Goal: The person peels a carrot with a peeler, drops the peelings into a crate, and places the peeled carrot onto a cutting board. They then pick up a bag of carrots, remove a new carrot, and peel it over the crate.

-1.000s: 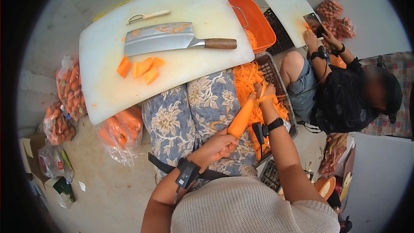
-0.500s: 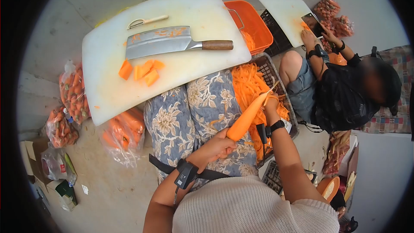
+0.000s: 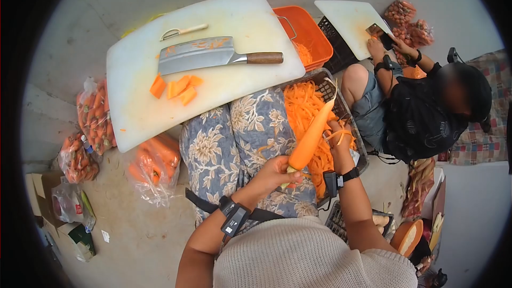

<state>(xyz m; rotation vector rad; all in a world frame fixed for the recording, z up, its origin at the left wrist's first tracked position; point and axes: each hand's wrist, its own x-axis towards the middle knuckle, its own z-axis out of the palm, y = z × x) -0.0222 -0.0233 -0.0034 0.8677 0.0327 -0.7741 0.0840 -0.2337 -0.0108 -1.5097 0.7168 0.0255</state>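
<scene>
A large peeled-looking carrot [image 3: 314,130] slants upward over the crate, its thin tip pointing away from me. My left hand [image 3: 278,173] is closed around its thick stem end. Just right of the carrot, my right hand [image 3: 339,130] has curled fingers with orange peel strips draped over them; whatever it grips is hidden. Beneath both lies a dark plastic crate [image 3: 360,141] heaped with carrot peelings [image 3: 300,101]. On the white cutting board [image 3: 213,93] rest a cleaver [image 3: 197,56], a peeler [image 3: 184,31] and several carrot chunks [image 3: 180,88].
An orange tub [image 3: 306,29] stands behind the crate. Bags of carrots [image 3: 153,162] sit at the left on the floor. To the right, a co-worker [image 3: 421,106] cuts with a cleaver at another white board [image 3: 344,18].
My right hand has moved down and away from the carrot's tip, with peel now across its fingers. The carrot's stem end shows more in my left hand, and its tip points more upright.
</scene>
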